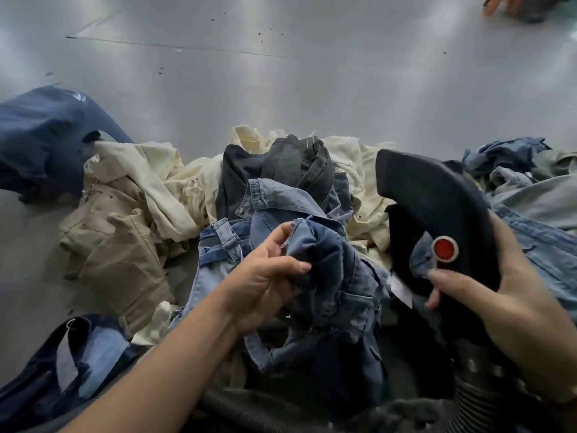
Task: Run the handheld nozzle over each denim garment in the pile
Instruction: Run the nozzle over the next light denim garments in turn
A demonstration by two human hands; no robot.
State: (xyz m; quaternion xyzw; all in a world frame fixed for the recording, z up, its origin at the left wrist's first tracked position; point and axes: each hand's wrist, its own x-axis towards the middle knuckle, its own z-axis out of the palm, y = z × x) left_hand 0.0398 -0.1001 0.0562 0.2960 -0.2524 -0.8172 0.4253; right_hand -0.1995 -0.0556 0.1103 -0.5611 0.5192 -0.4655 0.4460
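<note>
- Near the middle of the scene, my left hand pinches a bunched fold of a mid-blue denim garment, thumb and fingers curled round the cloth and lifting it off the pile.
- To the right, my right hand grips the black handheld nozzle; its fingers wrap the body, and the thumb lies just beside a round red button — touching it or not, I cannot tell.
- A ribbed black hose runs from the nozzle's near end toward the bottom edge.
- I judge the step in hand to be presenting one garment to the nozzle: the cloth is gathered and raised, and the nozzle's dark mouth sits close against its right side, a scrap of blue fabric lying over the black body.
- The next move, as I read it, calls for spreading that bunched fold flatter, then drawing the nozzle along it without letting loose cloth bunch into the opening.
- Much of the pile looks untouched — cream pieces to the far left, a charcoal piece behind, tan trousers at left, paler denim at right — so I reckon the task is far from done.
- A small white tag shows between garment and nozzle; its print is too blurred to read, and I see no brand or writing elsewhere.
</note>
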